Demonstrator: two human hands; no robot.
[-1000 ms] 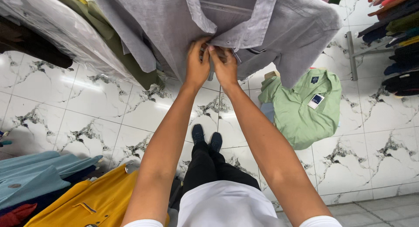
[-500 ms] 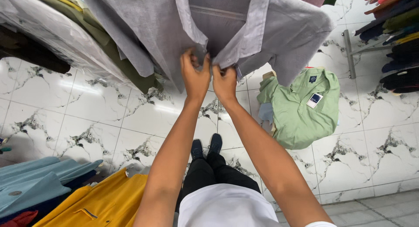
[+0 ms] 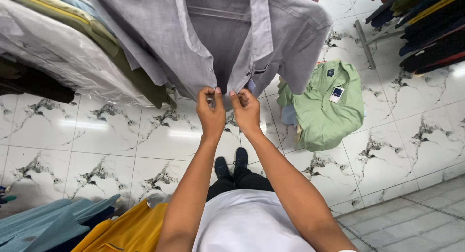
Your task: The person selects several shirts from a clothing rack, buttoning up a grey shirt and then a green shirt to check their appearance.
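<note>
A grey shirt point(image 3: 160, 34) hangs in front of me on a hanger, its front open. My left hand point(image 3: 209, 110) pinches the lower edge of the shirt's left front panel. My right hand point(image 3: 246, 109) pinches the edge of the right front panel just beside it. Both hands are raised close together, fingers closed on the fabric near the placket. A small tag shows by my right hand.
A light green shirt point(image 3: 324, 106) with a tag lies on the marble-tiled floor point(image 3: 97, 140) to the right. Hanging clothes fill the upper left point(image 3: 53, 53) and a dark rack the upper right point(image 3: 426, 34). Yellow point(image 3: 131, 230) and teal point(image 3: 43, 225) shirts lie at bottom left.
My hands have stayed together on the shirt's front edges and worked slightly lower along the placket; the view has tilted a little.
</note>
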